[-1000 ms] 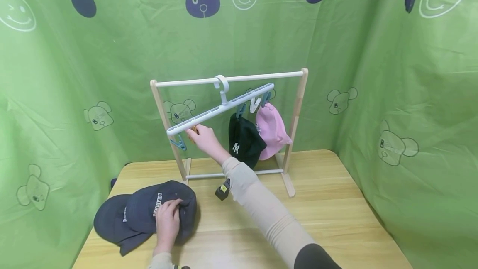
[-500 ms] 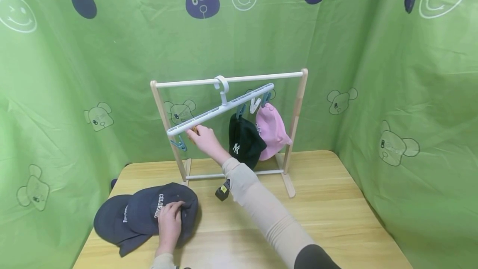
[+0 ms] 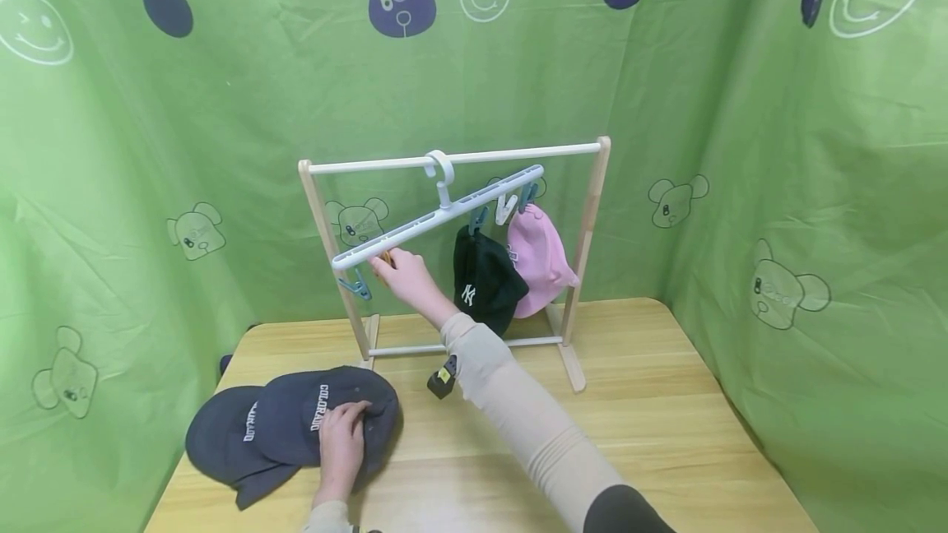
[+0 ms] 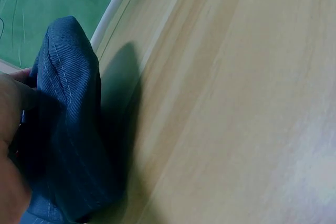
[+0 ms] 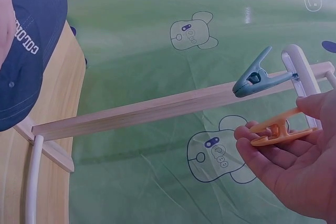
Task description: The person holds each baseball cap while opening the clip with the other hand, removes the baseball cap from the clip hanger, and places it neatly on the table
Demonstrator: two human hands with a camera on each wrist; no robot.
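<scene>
My left hand (image 3: 342, 442) pinches the back of a navy baseball cap (image 3: 285, 414) lettered COLORADO, fabric between thumb and fingers. This cap overlaps a second navy cap (image 3: 218, 434) on the table. In the left wrist view, the held cap's stitched edge (image 4: 68, 77) rises beside the hand. My right hand (image 3: 411, 274) holds an orange clothespin (image 5: 275, 129) between thumb and fingers, under the low left end of a tilted pale hanger (image 3: 407, 230). The clothespin's tips point away from the palm. Beside it, a blue clothespin (image 5: 257, 80) hangs at the hanger's end.
A small wooden rack (image 3: 592, 220) with a white top bar bears the hanger. Toward the hanger's raised right end, a black cap (image 3: 485, 282) and a pink cap (image 3: 541, 257) hang from clothespins, with a white clothespin (image 3: 506, 208) between. Green curtains (image 3: 741, 146) surround the table (image 3: 666, 418).
My left hand has drawn the upper navy cap slightly to the right and toward me, uncovering more lettering on the lower cap. The right hand and hanger stay almost still.
</scene>
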